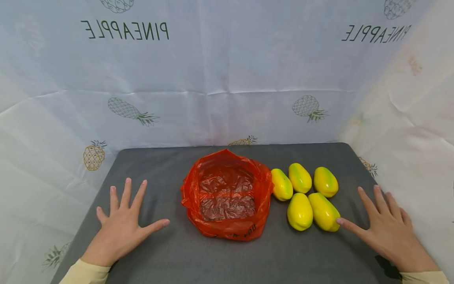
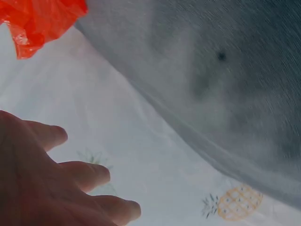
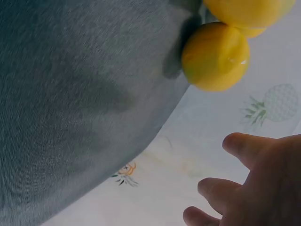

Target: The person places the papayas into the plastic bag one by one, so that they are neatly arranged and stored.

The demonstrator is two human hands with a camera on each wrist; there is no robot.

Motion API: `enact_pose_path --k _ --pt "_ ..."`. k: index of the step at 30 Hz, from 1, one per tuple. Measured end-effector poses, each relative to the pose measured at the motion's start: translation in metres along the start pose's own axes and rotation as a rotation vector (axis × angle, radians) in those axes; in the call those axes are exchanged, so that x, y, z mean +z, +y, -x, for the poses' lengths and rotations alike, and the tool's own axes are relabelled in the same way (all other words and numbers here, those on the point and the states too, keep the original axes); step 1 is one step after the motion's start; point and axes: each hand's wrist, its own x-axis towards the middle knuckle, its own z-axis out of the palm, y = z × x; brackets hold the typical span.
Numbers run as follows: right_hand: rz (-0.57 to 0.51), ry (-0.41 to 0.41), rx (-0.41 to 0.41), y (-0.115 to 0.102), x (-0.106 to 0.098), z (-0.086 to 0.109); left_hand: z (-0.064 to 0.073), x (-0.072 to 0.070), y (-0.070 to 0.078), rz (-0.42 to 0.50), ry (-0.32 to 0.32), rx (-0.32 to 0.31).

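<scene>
While the grey surface (image 1: 159, 256) is backed by cloth (image 1: 213, 71) printed with mirrored "PINEAPPLE" (image 1: 125, 30), a bag (image 1: 230, 227) is set centrally, five fruits (image 1: 300, 212) nearer the right edge; left hand (image 1: 122, 228) and right hand (image 1: 388, 230) are held spread by the side edges.

Red plastic bag (image 1: 227, 228) gaping upward; five glossy yellow-green fruits (image 1: 300, 209) grouped beside it.

- A red plastic bag (image 1: 227, 195) sits open-mouthed on the grey worktop (image 1: 227, 260).
- Five green-tinged yellow fruits (image 1: 300, 212) cluster just right of it.
- The person's left hand (image 1: 120, 227) spreads its fingers left of the bag.
- The right hand (image 1: 388, 232) spreads too, its thumb tip at one fruit.
- Pineapple-print cloth (image 1: 248, 67) hangs behind.
</scene>
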Motion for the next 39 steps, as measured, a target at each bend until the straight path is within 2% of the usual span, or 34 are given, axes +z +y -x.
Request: enact_pose_path --k 6,10,18,24,31,39 --pt "-0.048 -0.056 -0.047 -0.007 -0.005 0.000 -0.009 0.001 0.013 0.090 -0.028 0.023" --pt "-0.079 -0.103 -0.063 -0.019 -0.009 0.001 -0.017 0.001 0.027 0.161 -0.051 0.036" --pt "-0.115 -0.109 -0.019 -0.040 -0.007 0.005 -0.039 0.010 0.065 0.450 -0.112 0.058" --pt "-0.113 -0.115 -0.006 -0.051 -0.005 0.005 -0.055 0.016 0.084 0.586 -0.153 0.013" --pt "-0.134 -0.103 -0.010 -0.064 -0.004 0.004 -0.068 0.017 0.090 0.642 -0.196 -0.044" --pt "-0.178 -0.071 -0.054 -0.076 -0.001 -0.001 -0.072 0.026 0.083 0.672 -0.218 -0.099"
